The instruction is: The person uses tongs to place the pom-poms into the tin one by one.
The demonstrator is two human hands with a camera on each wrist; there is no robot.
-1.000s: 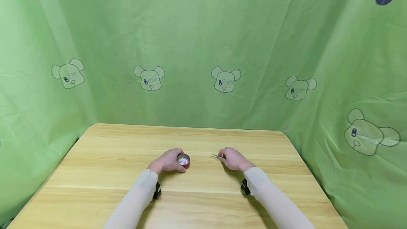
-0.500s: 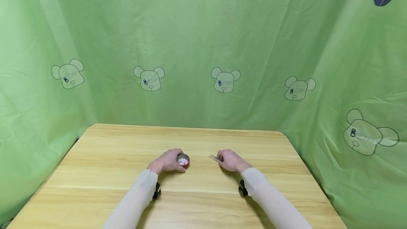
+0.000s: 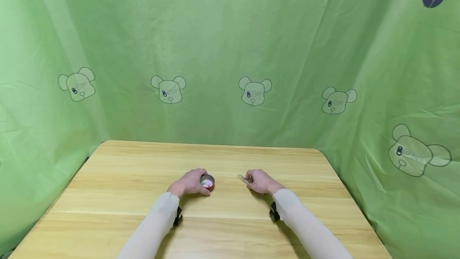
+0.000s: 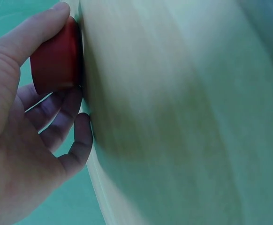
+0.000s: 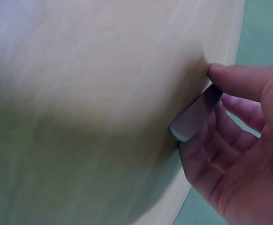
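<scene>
A small round red tin (image 3: pixel 207 183), its top uncovered, stands on the wooden table in the head view, with something pink and white inside. My left hand (image 3: pixel 190 181) grips it from the left, thumb on the near side and fingers around the far side. In the left wrist view, the red wall of the tin (image 4: pixel 56 58) shows between thumb and fingers. To the right, my right hand (image 3: pixel 261 181) pinches metal tweezers (image 3: pixel 242 178), whose thin prongs point left toward the tin. Their flat back end (image 5: pixel 193 119) sticks out below the thumb in the right wrist view.
The light wooden table (image 3: pixel 230 235) has rounded far corners. A green curtain (image 3: pixel 215 119) printed with bear heads hangs behind it and along both sides. Bare tabletop lies between the tin and the tweezers.
Over the last second my right hand has shifted slightly left and nearer, and the tweezers have turned so that both prongs show. The left hand and the tin have stayed put.
</scene>
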